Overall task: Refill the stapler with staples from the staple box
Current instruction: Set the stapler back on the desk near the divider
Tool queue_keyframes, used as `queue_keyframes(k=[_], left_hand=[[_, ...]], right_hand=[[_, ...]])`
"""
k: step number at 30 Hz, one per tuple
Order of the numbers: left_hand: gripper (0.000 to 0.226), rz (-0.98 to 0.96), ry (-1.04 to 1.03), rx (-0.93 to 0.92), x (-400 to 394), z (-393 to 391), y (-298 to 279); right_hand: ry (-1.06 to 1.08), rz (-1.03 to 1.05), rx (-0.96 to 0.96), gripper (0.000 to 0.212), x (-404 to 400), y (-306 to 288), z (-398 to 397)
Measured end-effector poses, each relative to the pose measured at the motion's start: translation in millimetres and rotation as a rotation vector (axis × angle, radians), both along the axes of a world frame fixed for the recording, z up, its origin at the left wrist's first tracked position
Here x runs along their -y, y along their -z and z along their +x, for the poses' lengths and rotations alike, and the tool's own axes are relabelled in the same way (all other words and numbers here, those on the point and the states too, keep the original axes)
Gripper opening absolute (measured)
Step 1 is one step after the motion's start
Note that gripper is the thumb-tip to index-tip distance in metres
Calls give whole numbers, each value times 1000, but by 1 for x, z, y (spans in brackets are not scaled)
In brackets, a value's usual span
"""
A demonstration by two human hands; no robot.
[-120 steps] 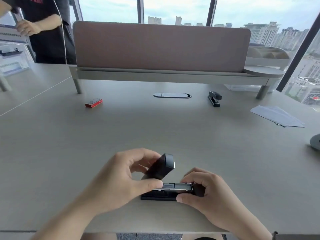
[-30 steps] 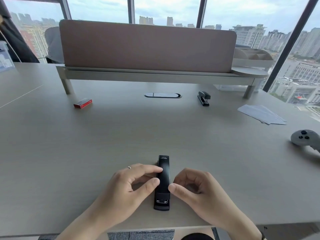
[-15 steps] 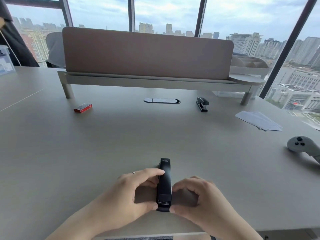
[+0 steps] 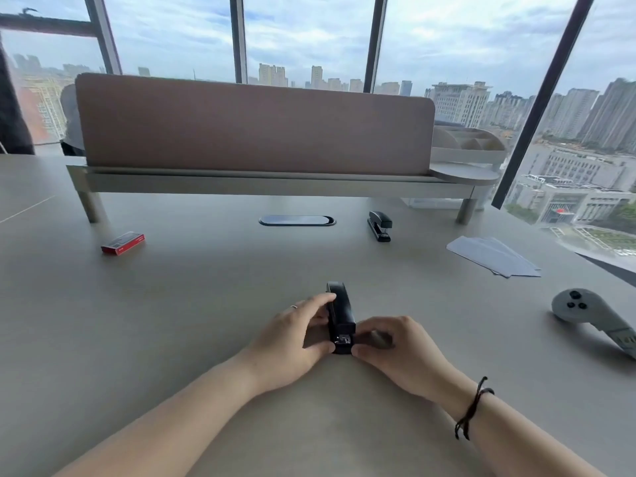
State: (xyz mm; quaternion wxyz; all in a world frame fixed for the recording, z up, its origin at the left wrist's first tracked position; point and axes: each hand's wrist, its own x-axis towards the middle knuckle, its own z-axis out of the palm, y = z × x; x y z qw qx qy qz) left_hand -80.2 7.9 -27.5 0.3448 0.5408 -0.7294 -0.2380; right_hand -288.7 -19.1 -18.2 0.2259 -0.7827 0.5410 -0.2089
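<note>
Both hands pinch a closed black stapler [image 4: 340, 318] on the desk [image 4: 172, 321]: left hand [image 4: 292, 342] and right hand [image 4: 395, 352] flank it; staple box [image 4: 123, 243] far left of it

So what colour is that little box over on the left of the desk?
Red. The staple box lies on the desk, clearest in the head view.

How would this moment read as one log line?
stapler: closed, on desk | left hand: gripping it | right hand: gripping it | staple box: far left
</note>
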Motion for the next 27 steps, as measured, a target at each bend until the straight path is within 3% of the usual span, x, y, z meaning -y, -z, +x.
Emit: queue_keyframes(k=[18,27], left_hand=[[68,-5,-112,100,206,-45,6],[67,-42,-106,180,287,-59,8]], right_hand=[[236,-63,217,13,190,6,-8],[480,-103,314,27,261,13,-1]])
